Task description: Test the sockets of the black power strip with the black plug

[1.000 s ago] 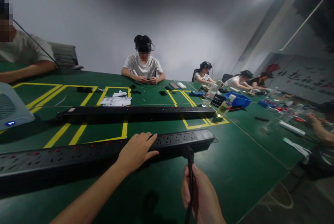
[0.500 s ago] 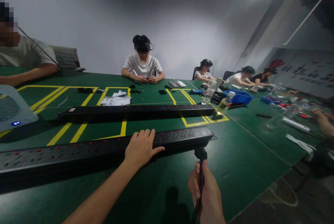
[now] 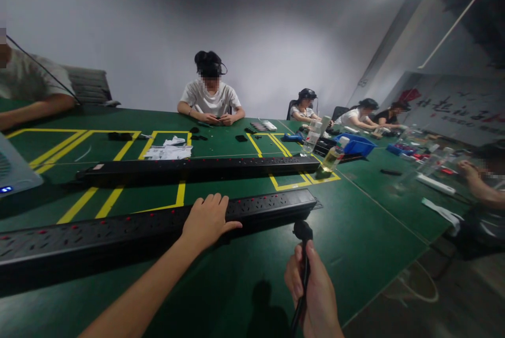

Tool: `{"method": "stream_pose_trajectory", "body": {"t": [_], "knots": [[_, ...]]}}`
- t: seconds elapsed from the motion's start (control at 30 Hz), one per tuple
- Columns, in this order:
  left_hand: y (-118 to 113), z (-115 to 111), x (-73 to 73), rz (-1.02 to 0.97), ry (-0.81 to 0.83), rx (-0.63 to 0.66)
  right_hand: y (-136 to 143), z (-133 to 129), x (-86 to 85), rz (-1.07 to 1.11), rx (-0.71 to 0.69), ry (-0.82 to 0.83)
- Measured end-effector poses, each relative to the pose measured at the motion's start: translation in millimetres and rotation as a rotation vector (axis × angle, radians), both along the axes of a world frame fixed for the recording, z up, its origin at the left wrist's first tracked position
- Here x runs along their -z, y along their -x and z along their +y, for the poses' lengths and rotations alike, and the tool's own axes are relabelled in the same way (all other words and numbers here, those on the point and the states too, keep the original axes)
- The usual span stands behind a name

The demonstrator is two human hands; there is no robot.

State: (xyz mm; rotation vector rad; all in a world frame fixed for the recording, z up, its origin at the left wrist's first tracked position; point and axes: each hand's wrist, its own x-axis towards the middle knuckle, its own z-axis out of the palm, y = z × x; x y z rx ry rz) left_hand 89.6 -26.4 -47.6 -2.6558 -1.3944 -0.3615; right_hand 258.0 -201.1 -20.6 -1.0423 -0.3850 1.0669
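A long black power strip (image 3: 272,204) with rows of sockets and small red switches or lights lies across the table in front of me. My left hand (image 3: 207,221) grips it from above, fingers over its far edge and thumb out along the near side. To the right of it, my right hand (image 3: 315,288) is closed around a black power cord (image 3: 303,280). The cord's plug (image 3: 303,229) sticks up above my thumb, just off the strip's right end and apart from it. The cord's lower part runs out of view.
A second power strip (image 3: 236,167) lies farther back. Beyond it are white papers (image 3: 168,151), bottles (image 3: 333,158) and a blue bin (image 3: 357,144). A fan-like grey device (image 3: 19,170) stands at the left. Several people sit around the green table (image 3: 366,233).
My view has turned slightly right, so the scene sits farther left. My left hand stays on the strip, and my right hand keeps hold of the cord with little movement.
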Motion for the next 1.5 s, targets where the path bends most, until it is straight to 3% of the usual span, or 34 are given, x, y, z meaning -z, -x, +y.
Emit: {"method": "stream_pose_trajectory", "body": {"t": [0.53,0.73,0.9,1.07,1.27,1.5], "knots": [[-1,0,-4.1,0.024,0.053,0.002,-3,5,2.0,-0.002,-0.032,0.03],[20,1,-1.5,0.074,0.051,-0.003,-5,9,7.2,-0.001,-0.056,0.024],[35,0,-8.0,0.077,0.078,-0.001,1,14,3.5,0.01,-0.091,0.01],[26,0,-15.4,0.064,0.124,0.029,7,16,-3.2,0.013,-0.162,0.042],[7,1,-11.5,0.008,0.129,0.062,11,18,-5.0,-0.016,-0.212,0.039],[22,6,-13.9,-0.048,0.229,0.104,4,21,0.9,-0.026,-0.285,0.082]]}}
